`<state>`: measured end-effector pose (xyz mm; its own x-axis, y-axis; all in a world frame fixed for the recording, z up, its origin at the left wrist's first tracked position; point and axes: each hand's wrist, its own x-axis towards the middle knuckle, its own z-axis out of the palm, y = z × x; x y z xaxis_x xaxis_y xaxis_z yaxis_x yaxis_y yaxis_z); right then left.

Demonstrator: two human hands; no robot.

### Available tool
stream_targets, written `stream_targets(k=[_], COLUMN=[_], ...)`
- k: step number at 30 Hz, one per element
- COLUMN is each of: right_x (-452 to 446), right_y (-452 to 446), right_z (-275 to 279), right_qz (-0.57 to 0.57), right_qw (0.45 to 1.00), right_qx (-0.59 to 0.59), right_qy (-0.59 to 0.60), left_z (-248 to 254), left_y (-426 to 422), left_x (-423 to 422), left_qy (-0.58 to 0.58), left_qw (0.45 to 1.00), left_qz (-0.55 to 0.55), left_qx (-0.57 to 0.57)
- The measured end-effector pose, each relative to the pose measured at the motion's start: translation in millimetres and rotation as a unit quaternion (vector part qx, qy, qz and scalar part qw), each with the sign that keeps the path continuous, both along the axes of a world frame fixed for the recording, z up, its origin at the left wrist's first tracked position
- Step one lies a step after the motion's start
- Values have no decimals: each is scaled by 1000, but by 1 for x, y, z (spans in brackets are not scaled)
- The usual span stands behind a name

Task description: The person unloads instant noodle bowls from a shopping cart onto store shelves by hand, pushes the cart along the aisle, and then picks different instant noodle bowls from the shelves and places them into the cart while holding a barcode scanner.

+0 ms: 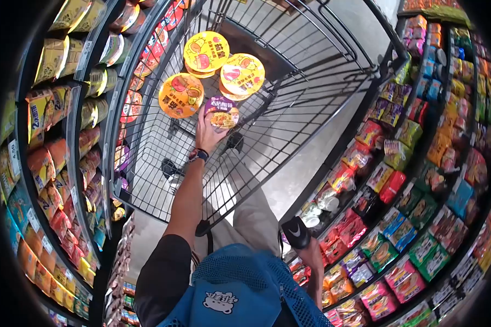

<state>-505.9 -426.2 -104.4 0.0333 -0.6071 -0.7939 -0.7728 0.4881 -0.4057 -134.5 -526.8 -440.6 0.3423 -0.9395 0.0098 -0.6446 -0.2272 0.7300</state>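
Observation:
My left hand (209, 132) reaches into a wire shopping cart (305, 126), its fingers around a purple instant noodle bowl (222, 113) with a noodle picture on it. Close by in the cart stand yellow and orange instant noodle bowls: an upper one (206, 51), a right one (242, 73) and a left one (181, 95). At least two appear stacked on others. Low on the right side, outside the cart, my right hand (311, 255) is closed on a black rounded object (295, 233) with a small pale mark; its kind is unclear.
Shelves of packaged noodles (57, 109) curve along the left, close to the cart. On the right, another shelf (403, 218) holds several rows of colourful packets. A blue mesh bag or vest (229, 272) covers my front. Pale floor (311, 147) shows through the cart's wires.

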Motion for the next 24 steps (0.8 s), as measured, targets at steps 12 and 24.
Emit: stream_targets(k=[12, 24], right_x=[32, 171], right_y=[3, 110], right_z=[-18, 18], right_qz=[60, 94], right_qw=[998, 992], right_qx=[-21, -52], right_qy=[-9, -71], left_z=[19, 137], left_y=[29, 144], left_x=[28, 53], left_qy=[-55, 188], left_qw=[982, 949], left_qz=[-20, -254], left_qx=[179, -2])
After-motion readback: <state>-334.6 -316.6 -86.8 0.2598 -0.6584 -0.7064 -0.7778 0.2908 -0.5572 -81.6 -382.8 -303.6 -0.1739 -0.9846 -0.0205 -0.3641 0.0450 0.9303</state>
